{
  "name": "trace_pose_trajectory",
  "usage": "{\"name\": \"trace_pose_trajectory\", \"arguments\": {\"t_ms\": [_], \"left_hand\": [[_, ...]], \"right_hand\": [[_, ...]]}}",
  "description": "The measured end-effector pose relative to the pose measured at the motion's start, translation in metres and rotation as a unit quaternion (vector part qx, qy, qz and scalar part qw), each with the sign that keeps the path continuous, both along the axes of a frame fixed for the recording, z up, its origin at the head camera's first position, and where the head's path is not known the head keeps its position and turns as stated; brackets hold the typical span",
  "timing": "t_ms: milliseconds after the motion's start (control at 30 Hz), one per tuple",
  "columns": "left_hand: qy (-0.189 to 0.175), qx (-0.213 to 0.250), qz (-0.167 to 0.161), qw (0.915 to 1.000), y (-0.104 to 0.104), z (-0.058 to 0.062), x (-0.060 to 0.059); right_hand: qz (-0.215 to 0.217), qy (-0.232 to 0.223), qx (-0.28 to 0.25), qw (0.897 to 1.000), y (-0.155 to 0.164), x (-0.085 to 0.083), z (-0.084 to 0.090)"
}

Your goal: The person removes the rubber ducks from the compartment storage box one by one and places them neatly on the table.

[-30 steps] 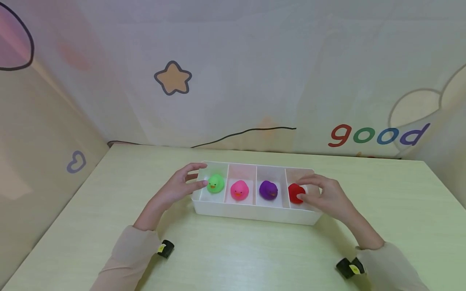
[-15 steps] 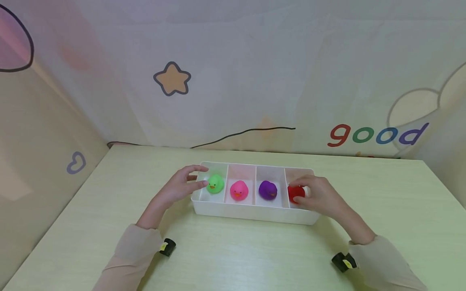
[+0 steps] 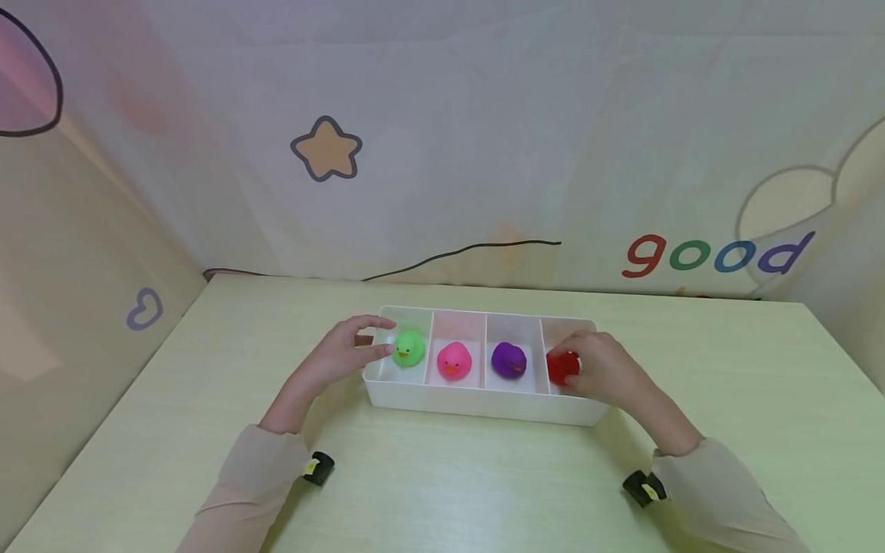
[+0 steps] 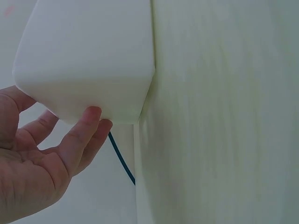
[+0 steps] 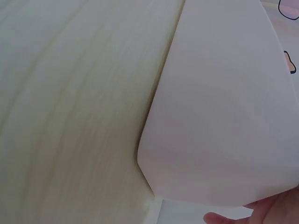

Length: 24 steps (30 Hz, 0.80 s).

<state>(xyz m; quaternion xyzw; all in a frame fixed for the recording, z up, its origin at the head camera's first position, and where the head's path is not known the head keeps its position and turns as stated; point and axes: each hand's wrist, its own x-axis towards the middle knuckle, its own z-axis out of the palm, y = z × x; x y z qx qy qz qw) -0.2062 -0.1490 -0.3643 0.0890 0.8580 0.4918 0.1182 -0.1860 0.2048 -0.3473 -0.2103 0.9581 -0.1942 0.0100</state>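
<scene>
A white box with several compartments (image 3: 484,402) stands on the table, its long side facing me. From left to right it holds toy ducks: green (image 3: 409,350), pink (image 3: 454,362), purple (image 3: 509,361) and red (image 3: 560,369). My left hand (image 3: 342,349) holds the box's left end, thumb and forefinger over the rim; in the left wrist view other fingertips (image 4: 93,112) rest against its outer wall. In the rightmost compartment, my right hand (image 3: 608,369) grips the red duck, partly covering it. The right wrist view shows mostly the box's outer side (image 5: 215,116), which hides the duck.
The box stands near the back of the pale wooden table (image 3: 449,476). Behind it hangs a printed backdrop (image 3: 449,153) with a star and the word "good". Black wrist devices (image 3: 319,468) sit below both sleeves.
My right hand has moved slightly left and its fingers have closed round the red duck. The left hand, the box and the other ducks stay practically where they were.
</scene>
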Motion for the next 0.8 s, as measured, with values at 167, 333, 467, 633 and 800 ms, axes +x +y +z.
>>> {"name": "trace_pose_trajectory", "arguments": {"t_ms": [167, 333, 467, 633, 800], "left_hand": [[-0.005, 0.000, 0.000, 1.0000, 0.001, 0.001, 0.000], [-0.005, -0.004, 0.002, 1.0000, 0.000, 0.001, 0.000], [-0.005, 0.000, 0.001, 1.0000, 0.000, 0.000, 0.000], [-0.003, 0.003, -0.001, 1.0000, 0.000, 0.000, 0.001], [-0.004, -0.002, 0.002, 1.0000, 0.001, 0.001, 0.001]], "right_hand": [[-0.007, 0.014, -0.019, 1.000, 0.001, 0.003, 0.001], [-0.018, 0.030, -0.060, 0.998, 0.005, 0.008, 0.005], [-0.022, 0.050, -0.084, 0.995, 0.010, 0.012, 0.007], [-0.037, 0.071, -0.114, 0.990, 0.017, 0.016, 0.009], [-0.053, 0.092, -0.151, 0.983, 0.025, 0.019, 0.014]]}}
